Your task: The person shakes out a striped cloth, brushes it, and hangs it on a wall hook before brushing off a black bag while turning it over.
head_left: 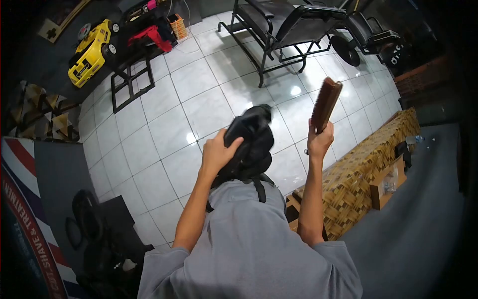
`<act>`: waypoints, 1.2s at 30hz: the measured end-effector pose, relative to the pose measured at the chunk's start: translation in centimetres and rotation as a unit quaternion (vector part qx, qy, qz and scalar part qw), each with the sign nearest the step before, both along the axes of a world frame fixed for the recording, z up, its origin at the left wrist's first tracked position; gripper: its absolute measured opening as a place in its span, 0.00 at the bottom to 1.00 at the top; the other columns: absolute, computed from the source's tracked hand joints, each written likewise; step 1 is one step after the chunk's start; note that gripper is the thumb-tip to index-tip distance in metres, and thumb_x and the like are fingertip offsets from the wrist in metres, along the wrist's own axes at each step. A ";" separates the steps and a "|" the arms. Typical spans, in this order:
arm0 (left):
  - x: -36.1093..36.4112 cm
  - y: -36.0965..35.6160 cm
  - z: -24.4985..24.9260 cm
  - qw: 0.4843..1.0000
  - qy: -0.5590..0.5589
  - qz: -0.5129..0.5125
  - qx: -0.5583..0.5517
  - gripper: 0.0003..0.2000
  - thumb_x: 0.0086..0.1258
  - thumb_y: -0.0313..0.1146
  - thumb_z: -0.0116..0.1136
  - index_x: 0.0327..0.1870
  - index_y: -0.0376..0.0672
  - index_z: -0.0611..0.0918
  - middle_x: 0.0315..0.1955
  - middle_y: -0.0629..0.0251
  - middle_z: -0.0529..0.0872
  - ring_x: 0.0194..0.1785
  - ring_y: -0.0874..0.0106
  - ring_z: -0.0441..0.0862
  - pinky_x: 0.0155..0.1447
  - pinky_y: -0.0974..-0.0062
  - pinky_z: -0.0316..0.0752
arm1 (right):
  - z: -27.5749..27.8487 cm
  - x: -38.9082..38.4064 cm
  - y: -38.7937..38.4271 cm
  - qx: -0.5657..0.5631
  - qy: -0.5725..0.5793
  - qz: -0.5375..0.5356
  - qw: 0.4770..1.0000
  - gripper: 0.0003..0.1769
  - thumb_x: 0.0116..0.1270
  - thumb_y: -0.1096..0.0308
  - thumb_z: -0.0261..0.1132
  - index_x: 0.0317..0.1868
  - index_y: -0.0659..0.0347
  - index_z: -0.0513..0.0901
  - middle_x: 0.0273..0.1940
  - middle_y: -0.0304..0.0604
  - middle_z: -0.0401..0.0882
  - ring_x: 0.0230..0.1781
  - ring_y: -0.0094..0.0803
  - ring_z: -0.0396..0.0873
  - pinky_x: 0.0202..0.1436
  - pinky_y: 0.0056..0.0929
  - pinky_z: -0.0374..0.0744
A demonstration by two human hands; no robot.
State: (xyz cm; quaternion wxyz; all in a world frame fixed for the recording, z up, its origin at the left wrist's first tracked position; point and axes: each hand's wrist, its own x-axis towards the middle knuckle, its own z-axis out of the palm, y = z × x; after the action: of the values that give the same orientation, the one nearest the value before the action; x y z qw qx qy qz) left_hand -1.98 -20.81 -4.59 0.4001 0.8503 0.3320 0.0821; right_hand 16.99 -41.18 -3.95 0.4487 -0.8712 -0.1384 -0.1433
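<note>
In front of my body, my left hand (pixel 217 153) is closed on the side of a bulky black bag-like item (pixel 253 139), thumb on its upper face. The item has rounded bulges, and a dark strap hangs from it over my grey shirt; its upper end is blurred. Raised on the right, my right hand (pixel 320 140) grips a long brown brush (pixel 326 103) by its lower end. The brush stands nearly upright, apart from the black item, with its bristles facing left.
Ahead on the tiled floor (pixel 199 89) stands a black reclining chair (pixel 298 30). A black metal frame (pixel 133 84) and a yellow toy car (pixel 93 52) are at the left. A woven-patterned bench (pixel 358 174) with an open cardboard box (pixel 388 184) runs along the right.
</note>
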 end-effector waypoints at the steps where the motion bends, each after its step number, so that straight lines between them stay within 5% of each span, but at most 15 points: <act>1: -0.1 0.3 0.5 0.999 0.030 0.025 -0.002 0.22 0.60 0.51 0.64 0.40 0.38 0.80 0.28 0.48 0.85 0.34 0.53 0.84 0.38 0.64 0.76 | 1.0 -0.7 -0.1 0.035 0.113 0.026 0.993 0.14 0.56 0.69 0.72 0.37 0.67 0.78 0.33 0.48 0.80 0.31 0.37 0.79 0.36 0.35 0.76; 3: -0.1 0.5 1.1 0.998 0.013 0.056 -0.010 0.23 0.60 0.51 0.63 0.39 0.36 0.79 0.28 0.47 0.84 0.35 0.51 0.84 0.39 0.61 0.76 | -1.5 -1.5 0.0 0.035 0.259 0.133 0.956 0.23 0.52 0.58 0.77 0.37 0.67 0.78 0.30 0.44 0.81 0.28 0.29 0.78 0.33 0.30 0.76; 7: -0.1 -0.1 3.5 0.996 -0.023 0.071 -0.047 0.21 0.61 0.47 0.63 0.42 0.36 0.79 0.28 0.46 0.85 0.37 0.49 0.84 0.41 0.60 0.77 | -2.3 -9.1 4.8 0.059 0.239 0.254 0.935 0.31 0.44 0.54 0.81 0.39 0.70 0.78 0.32 0.47 0.81 0.34 0.34 0.80 0.40 0.31 0.78; 12: -1.3 1.0 4.9 0.997 -0.029 0.064 -0.037 0.20 0.61 0.46 0.64 0.43 0.36 0.79 0.29 0.48 0.85 0.36 0.50 0.84 0.40 0.61 0.77 | -5.2 -8.9 6.2 0.006 0.231 0.261 0.937 0.26 0.42 0.67 0.77 0.42 0.68 0.77 0.35 0.54 0.80 0.38 0.47 0.81 0.43 0.35 0.78; 14: -2.1 2.0 4.9 0.995 -0.032 0.095 -0.006 0.19 0.60 0.44 0.66 0.41 0.36 0.80 0.27 0.52 0.86 0.33 0.60 0.85 0.37 0.67 0.77 | -6.3 -7.5 5.5 -0.037 0.157 0.278 0.947 0.20 0.40 0.73 0.72 0.37 0.66 0.77 0.33 0.57 0.79 0.35 0.55 0.79 0.40 0.40 0.77; 17: -3.4 4.0 6.1 0.995 -0.014 0.090 -0.031 0.20 0.57 0.43 0.69 0.40 0.35 0.82 0.27 0.55 0.86 0.30 0.68 0.85 0.36 0.72 0.77 | -7.3 -4.4 3.8 -0.086 0.154 0.239 0.955 0.14 0.46 0.75 0.68 0.34 0.66 0.76 0.31 0.57 0.78 0.33 0.56 0.77 0.37 0.44 0.75; 22: -4.2 5.0 7.1 0.993 0.064 -0.040 -0.088 0.23 0.54 0.48 0.70 0.41 0.36 0.82 0.29 0.52 0.86 0.32 0.63 0.85 0.38 0.71 0.77 | -8.7 -0.8 4.0 -0.089 0.029 0.104 0.990 0.08 0.51 0.78 0.62 0.33 0.66 0.74 0.30 0.57 0.75 0.34 0.57 0.75 0.37 0.47 0.72; 26: -3.8 5.1 8.1 0.993 0.063 -0.044 -0.092 0.24 0.54 0.48 0.70 0.42 0.36 0.82 0.29 0.54 0.86 0.31 0.66 0.85 0.38 0.72 0.77 | -8.5 0.9 4.2 -0.120 -0.013 0.045 0.992 0.07 0.54 0.78 0.61 0.34 0.67 0.74 0.33 0.56 0.77 0.33 0.56 0.76 0.37 0.46 0.73; 29: -4.0 5.5 7.4 0.992 0.004 0.009 -0.126 0.23 0.57 0.45 0.69 0.44 0.34 0.81 0.30 0.57 0.86 0.32 0.70 0.84 0.38 0.74 0.77 | -8.0 1.1 3.6 -0.070 0.140 0.073 0.985 0.08 0.56 0.78 0.60 0.38 0.68 0.76 0.35 0.56 0.79 0.32 0.51 0.79 0.36 0.42 0.74; 30: -3.8 5.5 7.3 0.990 -0.019 0.033 -0.137 0.22 0.59 0.43 0.68 0.45 0.33 0.81 0.30 0.58 0.86 0.33 0.72 0.83 0.39 0.76 0.76 | -7.8 0.4 3.4 0.019 0.252 0.122 0.960 0.11 0.59 0.77 0.58 0.43 0.68 0.76 0.36 0.53 0.81 0.33 0.41 0.82 0.37 0.36 0.78; 31: -3.6 5.6 7.1 0.987 -0.041 0.056 -0.147 0.21 0.61 0.41 0.67 0.46 0.32 0.80 0.31 0.60 0.86 0.33 0.75 0.82 0.39 0.77 0.76 | -9.8 0.0 3.1 0.142 0.313 0.186 0.920 0.12 0.60 0.76 0.57 0.46 0.68 0.76 0.36 0.47 0.81 0.36 0.33 0.82 0.40 0.33 0.81; 33: -3.2 5.6 6.7 0.972 -0.080 0.074 -0.207 0.20 0.65 0.42 0.64 0.48 0.32 0.79 0.34 0.61 0.85 0.35 0.75 0.82 0.39 0.78 0.76 | -9.5 -3.2 3.1 0.244 0.437 0.267 0.823 0.13 0.64 0.76 0.54 0.48 0.68 0.75 0.46 0.48 0.80 0.46 0.32 0.80 0.47 0.34 0.81; 36: -2.4 5.5 6.9 0.928 -0.166 0.109 -0.316 0.20 0.68 0.44 0.60 0.48 0.34 0.78 0.35 0.63 0.84 0.35 0.75 0.82 0.39 0.78 0.77 | -12.4 -7.0 2.8 0.252 0.549 0.294 0.740 0.15 0.65 0.69 0.62 0.50 0.66 0.75 0.45 0.41 0.78 0.49 0.29 0.76 0.52 0.35 0.78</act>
State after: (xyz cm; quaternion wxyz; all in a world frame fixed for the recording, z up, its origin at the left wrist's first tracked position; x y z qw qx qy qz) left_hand -4.40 -15.34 2.34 0.6861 0.6127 0.3601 0.1556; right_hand 9.97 -38.41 -16.31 0.6703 -0.5697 -0.0765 0.4694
